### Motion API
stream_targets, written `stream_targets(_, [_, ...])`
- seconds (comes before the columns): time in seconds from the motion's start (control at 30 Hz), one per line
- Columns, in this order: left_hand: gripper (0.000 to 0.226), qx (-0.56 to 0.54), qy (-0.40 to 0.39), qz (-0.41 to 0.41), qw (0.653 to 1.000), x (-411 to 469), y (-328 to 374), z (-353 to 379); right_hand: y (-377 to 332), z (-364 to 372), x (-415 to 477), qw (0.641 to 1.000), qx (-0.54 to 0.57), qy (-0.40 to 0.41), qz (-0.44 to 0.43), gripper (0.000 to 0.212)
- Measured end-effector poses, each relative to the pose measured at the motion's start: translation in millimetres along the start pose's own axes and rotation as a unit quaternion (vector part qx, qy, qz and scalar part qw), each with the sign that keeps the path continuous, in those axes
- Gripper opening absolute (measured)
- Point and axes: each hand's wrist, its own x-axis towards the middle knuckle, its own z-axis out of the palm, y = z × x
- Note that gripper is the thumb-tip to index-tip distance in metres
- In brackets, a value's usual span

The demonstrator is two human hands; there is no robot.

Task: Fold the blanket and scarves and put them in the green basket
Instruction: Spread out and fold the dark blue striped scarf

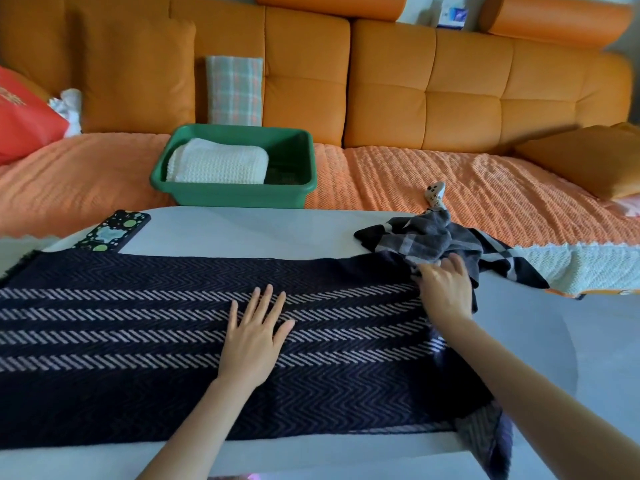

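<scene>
On the white table (242, 226): we count two scarves, one spread out and one bunched up
Dark scarf (121, 344): one, lying flat across the near side of the table, navy herringbone with four pale stripes running left to right; its right end hangs off the near corner
Grey scarf (433, 237): one, checked, crumpled in a heap at the table's far right edge and touching the dark scarf's far right corner
Left hand (254, 341): palm down on the middle of the dark scarf, fingers straight and fanned wide, holding nothing
Right hand (446, 292): out where the two scarves meet, fingers on the grey scarf; we cannot tell whether they pinch the cloth or only rest on it
Green basket (235, 197): one, on the sofa seat just beyond the table's far edge
Blanket (218, 164): one, white knit, folded, lying in the left part of the green basket
Spotted black case (110, 232): one, flat at the table's far left, just beside the dark scarf's far edge
Sofa (450, 98): one, orange, with a textured orange cover on the seat
Check cloth (235, 91): one, folded, standing against the sofa back behind the basket
Controller (434, 195): one, small and white, on the seat just beyond the grey scarf
Red cushion (24, 123): one, far left on the seat
</scene>
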Motion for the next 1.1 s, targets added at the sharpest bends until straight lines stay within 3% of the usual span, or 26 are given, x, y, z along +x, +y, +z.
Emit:
stream_targets(0.07, [0.078, 0.008, -0.001, 0.0, 1.0, -1, 0, 0, 14, 2, 2, 0.999, -0.015, -0.035, 0.009, 0.023])
stream_targets(0.13, [0.078, 0.013, -0.001, -0.001, 1.0, -1, 1, -1, 21, 1, 2, 0.996, -0.04, -0.081, 0.005, 0.008])
stream_targets(0.47, [0.076, 0.011, -0.003, -0.003, 1.0, -1, 2, 0, -9, -2, 18, 0.993, 0.112, 0.027, -0.003, 0.038])
stream_targets(0.53, [0.076, 0.015, -0.004, -0.005, 1.0, -1, 3, -1, -26, -9, 25, 0.986, 0.158, 0.04, -0.033, 0.032])
stream_targets(0.8, [0.077, 0.014, -0.004, -0.003, 1.0, -2, 3, -4, -137, -14, 69, 0.92, 0.351, -0.148, -0.089, 0.032])
stream_targets(1.1, [0.076, 0.005, 0.001, -0.006, 1.0, -2, 3, -4, -166, 5, 81, 0.905, 0.378, -0.18, -0.078, 0.014])
